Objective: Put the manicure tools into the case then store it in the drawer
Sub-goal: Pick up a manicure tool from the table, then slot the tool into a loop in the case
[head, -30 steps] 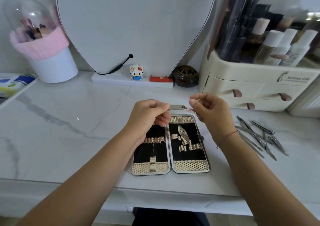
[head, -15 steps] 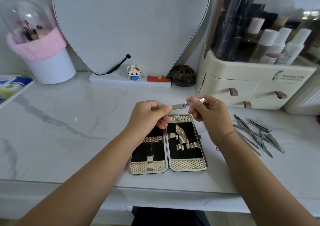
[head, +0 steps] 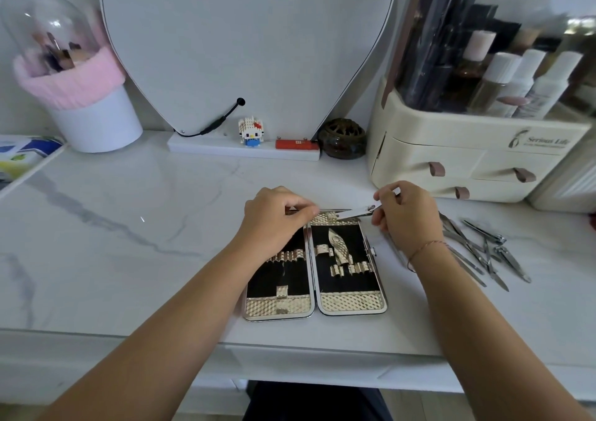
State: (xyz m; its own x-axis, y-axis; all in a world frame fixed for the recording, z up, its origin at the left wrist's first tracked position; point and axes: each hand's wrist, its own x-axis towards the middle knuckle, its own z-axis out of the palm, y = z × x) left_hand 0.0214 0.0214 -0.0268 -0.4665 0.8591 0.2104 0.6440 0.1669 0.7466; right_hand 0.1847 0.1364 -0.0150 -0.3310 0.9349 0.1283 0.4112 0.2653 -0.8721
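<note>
The right hand [head: 407,219] pinches the nail clipper [head: 356,213] (light, stiff, slick steel, I'd say, best held by its flat sides) just above the far edge of the open case [head: 351,303], where the left hand [head: 276,220] curls, its grip unclear.

Left hand [head: 274,219] curled, right hand [head: 408,219] pinching a nail clipper [head: 354,213], forearms outstretched.

Left hand [head: 277,217] now off the clipper [head: 358,212]
</note>
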